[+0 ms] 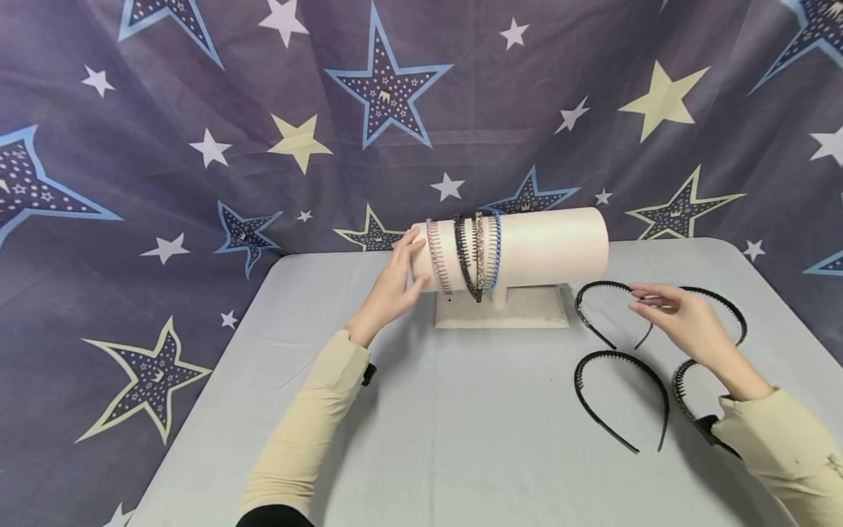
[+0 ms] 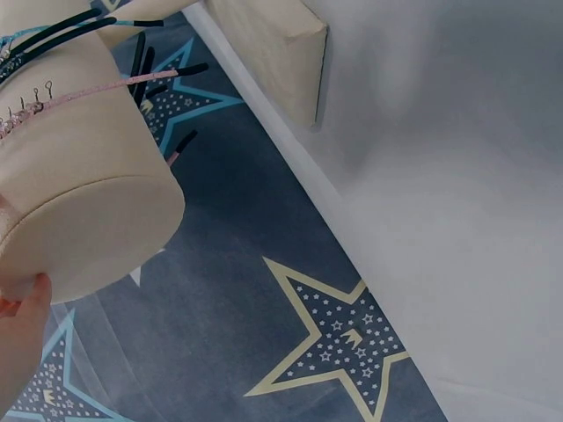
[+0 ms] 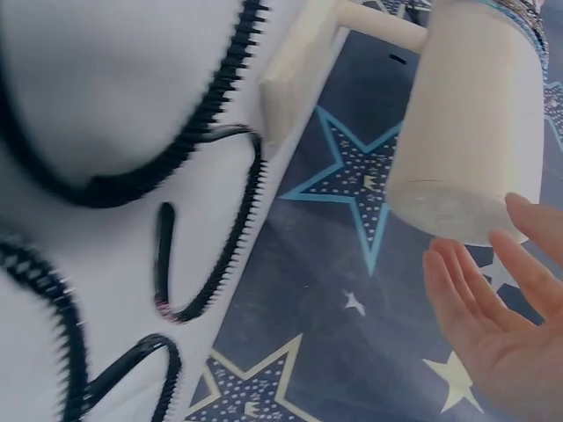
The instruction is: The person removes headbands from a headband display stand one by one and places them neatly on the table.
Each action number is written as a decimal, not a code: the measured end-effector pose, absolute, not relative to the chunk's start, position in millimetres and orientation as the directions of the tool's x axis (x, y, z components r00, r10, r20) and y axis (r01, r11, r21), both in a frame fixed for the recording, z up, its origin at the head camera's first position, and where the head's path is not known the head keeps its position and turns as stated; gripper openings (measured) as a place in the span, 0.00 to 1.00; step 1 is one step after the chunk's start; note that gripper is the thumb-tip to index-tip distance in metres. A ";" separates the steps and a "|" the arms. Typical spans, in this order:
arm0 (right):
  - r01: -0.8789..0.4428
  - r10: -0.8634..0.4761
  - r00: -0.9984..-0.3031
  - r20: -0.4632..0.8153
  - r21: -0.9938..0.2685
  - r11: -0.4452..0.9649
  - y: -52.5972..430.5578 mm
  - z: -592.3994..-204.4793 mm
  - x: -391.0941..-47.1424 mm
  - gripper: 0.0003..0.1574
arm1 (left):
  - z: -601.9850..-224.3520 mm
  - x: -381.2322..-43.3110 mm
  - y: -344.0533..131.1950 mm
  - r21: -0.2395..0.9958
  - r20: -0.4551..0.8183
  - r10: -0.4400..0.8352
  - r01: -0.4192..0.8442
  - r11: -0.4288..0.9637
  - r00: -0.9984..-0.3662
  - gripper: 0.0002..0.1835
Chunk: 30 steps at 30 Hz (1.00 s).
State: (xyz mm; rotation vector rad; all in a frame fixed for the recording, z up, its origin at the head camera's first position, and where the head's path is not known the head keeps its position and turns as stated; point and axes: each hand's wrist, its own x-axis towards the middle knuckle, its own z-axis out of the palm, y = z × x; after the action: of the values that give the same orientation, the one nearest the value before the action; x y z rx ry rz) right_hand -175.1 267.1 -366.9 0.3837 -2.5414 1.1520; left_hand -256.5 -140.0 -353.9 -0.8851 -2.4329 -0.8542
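A cream padded roll (image 1: 553,245) lies level on a display stand with a flat base (image 1: 500,316). Round it sit a pink headband (image 1: 437,256), a black headband (image 1: 462,256), a brown glittery headband (image 1: 480,252) and a blue headband (image 1: 496,249). My left hand (image 1: 388,285) rests against the roll's left end, fingers along the top and thumb in front. My right hand (image 1: 685,322) hovers over the table right of the stand, fingers loosely bent and nothing in them. Beneath it, a black toothed headband (image 1: 582,316) and another black headband (image 1: 734,311) are partly hidden.
Nearer the front lie a black headband (image 1: 619,355) and a glittery dark headband (image 1: 681,384), the latter partly covered by the right sleeve. A pale cloth covers the table (image 1: 500,424). Behind it hangs a dark star-patterned curtain (image 1: 461,95).
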 end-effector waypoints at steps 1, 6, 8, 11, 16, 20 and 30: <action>-0.367 -0.103 -0.912 0.396 -0.681 0.633 265.1 -364.8 -176.6 0.20 | -353.9 -256.4 -140.0 0.404 0.556 0.429 0.682 0.609 -0.712 0.28; -0.370 -0.075 -0.908 0.412 -0.706 0.604 254.8 -356.2 -184.0 0.23 | -353.5 -255.6 -140.3 0.408 0.553 0.429 0.681 0.608 -0.714 0.28; -0.379 -0.064 -0.903 0.425 -0.717 0.586 251.1 -353.6 -187.0 0.24 | -353.3 -255.4 -140.3 0.411 0.552 0.427 0.679 0.609 -0.717 0.28; -0.383 -0.047 -0.900 0.433 -0.735 0.560 245.9 -350.1 -191.7 0.25 | -353.1 -255.3 -140.4 0.417 0.549 0.424 0.676 0.607 -0.720 0.28; -0.373 -0.051 -0.912 0.406 -0.773 0.514 239.6 -344.6 -198.8 0.29 | -353.1 -255.5 -140.2 0.416 0.555 0.423 0.680 0.604 -0.716 0.28; -0.369 -0.067 -0.919 0.389 -0.787 0.495 236.0 -341.7 -205.7 0.32 | -353.1 -255.8 -139.8 0.409 0.558 0.424 0.681 0.607 -0.713 0.28; -0.381 -0.099 -0.920 0.380 -0.806 0.452 228.8 -340.2 -223.4 0.35 | -354.1 -255.4 -139.5 0.420 0.549 0.417 0.671 0.611 -0.724 0.28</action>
State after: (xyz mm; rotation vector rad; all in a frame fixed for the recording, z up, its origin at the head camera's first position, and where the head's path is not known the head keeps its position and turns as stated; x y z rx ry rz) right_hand -223.4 228.8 -340.2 0.4130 -2.4281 1.4544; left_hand -255.4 -139.5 -354.1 -0.8679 -2.4406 -0.8721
